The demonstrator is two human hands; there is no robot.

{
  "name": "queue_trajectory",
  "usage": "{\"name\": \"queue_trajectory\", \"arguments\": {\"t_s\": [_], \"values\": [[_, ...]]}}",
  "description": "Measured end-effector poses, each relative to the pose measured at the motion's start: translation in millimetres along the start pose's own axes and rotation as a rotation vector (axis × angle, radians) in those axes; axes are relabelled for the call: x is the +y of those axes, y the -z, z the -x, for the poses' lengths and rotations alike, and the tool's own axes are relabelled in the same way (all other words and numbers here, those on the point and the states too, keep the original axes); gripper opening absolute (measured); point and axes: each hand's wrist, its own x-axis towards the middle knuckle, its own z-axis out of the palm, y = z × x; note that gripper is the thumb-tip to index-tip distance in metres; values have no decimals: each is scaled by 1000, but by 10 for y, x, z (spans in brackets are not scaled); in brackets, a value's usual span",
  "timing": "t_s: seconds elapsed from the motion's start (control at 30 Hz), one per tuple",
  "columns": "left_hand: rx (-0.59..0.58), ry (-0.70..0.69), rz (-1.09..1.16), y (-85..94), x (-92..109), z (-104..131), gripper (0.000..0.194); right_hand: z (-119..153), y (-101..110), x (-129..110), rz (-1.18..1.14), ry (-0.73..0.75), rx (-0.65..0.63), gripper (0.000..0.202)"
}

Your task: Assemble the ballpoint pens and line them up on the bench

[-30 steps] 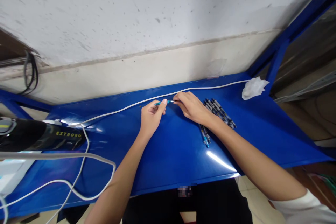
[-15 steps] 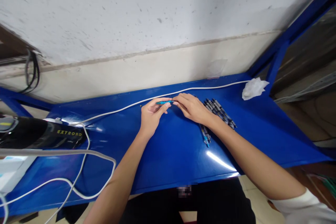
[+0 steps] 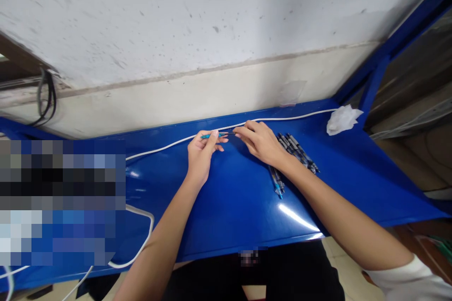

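My left hand [image 3: 200, 156] pinches a blue pen [image 3: 206, 137] between thumb and fingers, held level above the table toward the wall. From the pen's right end a thin dark pen refill [image 3: 230, 133] reaches across to my right hand [image 3: 259, 142], whose fingertips are closed on its far end. Below my right wrist, a small group of pens [image 3: 276, 182], one with a blue tip, lies on the table. Another bunch of dark and grey pens [image 3: 298, 153] lies side by side to the right of that hand.
A white cable [image 3: 165, 147] runs along the back of the blue table [image 3: 233, 216] and loops at the left. Crumpled white paper [image 3: 343, 120] sits at the far right corner. The wall [image 3: 212, 89] rises behind. Pixel blocks cover the left side.
My hands have drawn slightly apart; the left moved a little left with the blue pen. More of the thin dark refill shows between them. The lying pens have not moved.
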Motion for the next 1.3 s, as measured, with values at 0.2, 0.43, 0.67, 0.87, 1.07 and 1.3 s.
{"name": "queue_trajectory", "arguments": {"t_s": [0.2, 0.43, 0.67, 0.87, 1.07, 1.3], "values": [[27, 13, 98, 19, 29, -19, 31, 7, 2, 66, 44, -71, 69, 31], [74, -15, 174, 37, 42, -36, 30, 0, 25, 55, 35, -107, 115, 30], [92, -23, 167, 47, 47, -39, 29, 5, 1, 90, 32, -94, 131, 30], [63, -32, 96, 13, 22, -17, 30, 5, -6, 78, 45, -28, 80, 31], [-1, -19, -18, -11, -31, 21, 28, 6, -16, 2, -6, 60, 15, 33], [-66, -41, -185, -33, 1, 43, 27, 14, -23, -75, -46, 80, 4, 17]]}}
